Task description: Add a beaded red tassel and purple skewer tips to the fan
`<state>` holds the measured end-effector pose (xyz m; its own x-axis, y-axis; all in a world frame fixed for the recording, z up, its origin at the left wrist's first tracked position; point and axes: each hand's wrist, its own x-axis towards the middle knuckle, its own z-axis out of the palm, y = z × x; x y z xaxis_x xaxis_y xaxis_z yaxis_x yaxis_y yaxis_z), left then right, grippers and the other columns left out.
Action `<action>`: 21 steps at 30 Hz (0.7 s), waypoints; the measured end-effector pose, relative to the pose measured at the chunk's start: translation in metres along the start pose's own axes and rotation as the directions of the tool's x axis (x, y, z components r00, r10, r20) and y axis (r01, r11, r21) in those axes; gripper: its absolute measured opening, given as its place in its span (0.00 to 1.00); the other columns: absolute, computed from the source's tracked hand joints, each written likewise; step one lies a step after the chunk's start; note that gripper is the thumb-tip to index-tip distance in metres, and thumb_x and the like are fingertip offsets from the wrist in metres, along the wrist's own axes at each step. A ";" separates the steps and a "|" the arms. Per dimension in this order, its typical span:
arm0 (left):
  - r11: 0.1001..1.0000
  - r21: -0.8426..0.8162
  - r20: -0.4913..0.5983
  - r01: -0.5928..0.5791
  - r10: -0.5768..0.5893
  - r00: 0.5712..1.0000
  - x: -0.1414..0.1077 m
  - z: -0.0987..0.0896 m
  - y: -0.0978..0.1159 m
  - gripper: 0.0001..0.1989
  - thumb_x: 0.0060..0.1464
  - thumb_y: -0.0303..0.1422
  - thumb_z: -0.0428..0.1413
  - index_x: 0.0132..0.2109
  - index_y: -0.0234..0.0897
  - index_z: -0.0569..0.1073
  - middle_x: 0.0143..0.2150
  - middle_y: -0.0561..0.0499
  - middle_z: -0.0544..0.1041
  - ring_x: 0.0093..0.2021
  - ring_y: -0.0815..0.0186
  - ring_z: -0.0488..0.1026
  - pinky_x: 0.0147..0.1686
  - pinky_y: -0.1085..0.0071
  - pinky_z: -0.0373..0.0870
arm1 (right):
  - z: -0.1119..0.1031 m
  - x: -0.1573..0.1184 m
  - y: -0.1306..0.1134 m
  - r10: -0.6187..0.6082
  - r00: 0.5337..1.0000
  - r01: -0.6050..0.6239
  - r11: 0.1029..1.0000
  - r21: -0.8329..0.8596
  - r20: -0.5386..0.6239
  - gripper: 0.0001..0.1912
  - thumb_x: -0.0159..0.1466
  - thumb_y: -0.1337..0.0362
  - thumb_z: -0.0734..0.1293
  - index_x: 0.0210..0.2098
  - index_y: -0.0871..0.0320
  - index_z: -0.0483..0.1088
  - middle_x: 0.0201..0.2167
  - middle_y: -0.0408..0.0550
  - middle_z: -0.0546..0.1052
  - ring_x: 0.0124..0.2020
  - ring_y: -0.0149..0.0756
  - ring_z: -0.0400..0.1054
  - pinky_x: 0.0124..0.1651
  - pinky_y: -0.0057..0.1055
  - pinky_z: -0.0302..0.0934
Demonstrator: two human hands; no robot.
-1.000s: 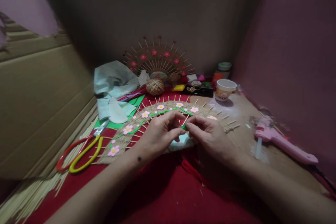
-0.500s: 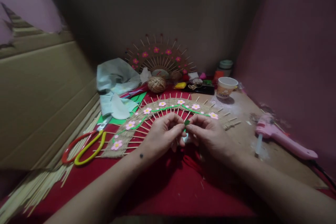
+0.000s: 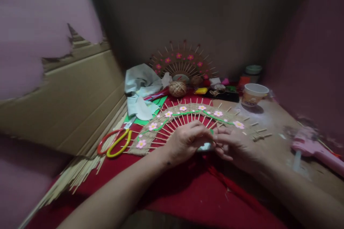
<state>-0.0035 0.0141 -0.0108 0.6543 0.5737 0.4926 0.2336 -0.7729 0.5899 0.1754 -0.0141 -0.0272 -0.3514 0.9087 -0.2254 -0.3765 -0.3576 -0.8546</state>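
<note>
Shifted rightward in view, hands point(image 3: 189, 139) pinch a green scrap point(image 3: 212, 131) near a crosswise fan point(image 3: 192, 107) arching away

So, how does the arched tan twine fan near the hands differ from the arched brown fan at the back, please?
The arched tan twine fan lies flat, while the arched brown fan stands upright behind it. The tan fan's pale flowers are light pink; the brown fan's flowers are deeper pink. The tan fan's sticks end plain; several of the brown fan's carry dark round tips. Both have a curved band, spreading sticks and yellowish flower centres.
</note>
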 end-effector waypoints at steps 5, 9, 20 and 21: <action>0.999 -0.010 0.016 -0.049 0.050 0.999 -0.002 0.001 -0.002 0.08 0.60 0.30 0.50 0.40 0.34 0.73 0.39 0.45 0.74 0.38 0.68 0.72 0.39 0.71 0.69 | -0.002 0.001 0.002 0.008 0.999 -0.008 1.000 0.004 0.040 0.10 0.52 0.65 0.72 0.25 0.61 0.67 0.20 0.41 0.70 0.15 0.21 0.58 0.12 0.16 0.45; 0.997 -0.075 0.038 -0.008 0.011 0.999 -0.002 0.001 -0.001 0.08 0.59 0.31 0.51 0.38 0.35 0.74 0.38 0.46 0.75 0.39 0.67 0.71 0.41 0.69 0.69 | -0.004 0.002 0.003 0.030 0.999 -0.030 1.000 0.003 0.045 0.10 0.51 0.64 0.72 0.25 0.62 0.67 0.19 0.41 0.70 0.14 0.21 0.58 0.12 0.16 0.44; 0.510 -0.514 0.342 0.689 -0.615 0.711 0.011 -0.007 0.012 0.09 0.54 0.37 0.55 0.34 0.34 0.69 0.19 0.58 0.67 0.16 0.76 0.62 0.15 0.80 0.56 | -0.003 0.005 -0.001 -0.025 0.997 0.022 0.999 -0.040 -0.079 0.14 0.46 0.62 0.74 0.23 0.60 0.64 0.15 0.39 0.69 0.10 0.20 0.53 0.11 0.19 0.39; 0.511 -0.505 0.371 0.696 -0.599 0.709 0.011 -0.007 0.012 0.09 0.55 0.37 0.55 0.34 0.35 0.70 0.18 0.58 0.67 0.15 0.76 0.61 0.14 0.80 0.55 | -0.003 0.005 0.000 -0.034 0.996 0.029 0.997 -0.065 -0.082 0.14 0.46 0.62 0.73 0.23 0.60 0.64 0.14 0.39 0.69 0.10 0.20 0.52 0.12 0.19 0.39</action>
<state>0.0016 0.0133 0.0059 0.5915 0.7693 -0.2414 0.2111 0.1412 0.9672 0.1762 -0.0092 -0.0291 -0.2667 0.9350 -0.2339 -0.3299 -0.3166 -0.8894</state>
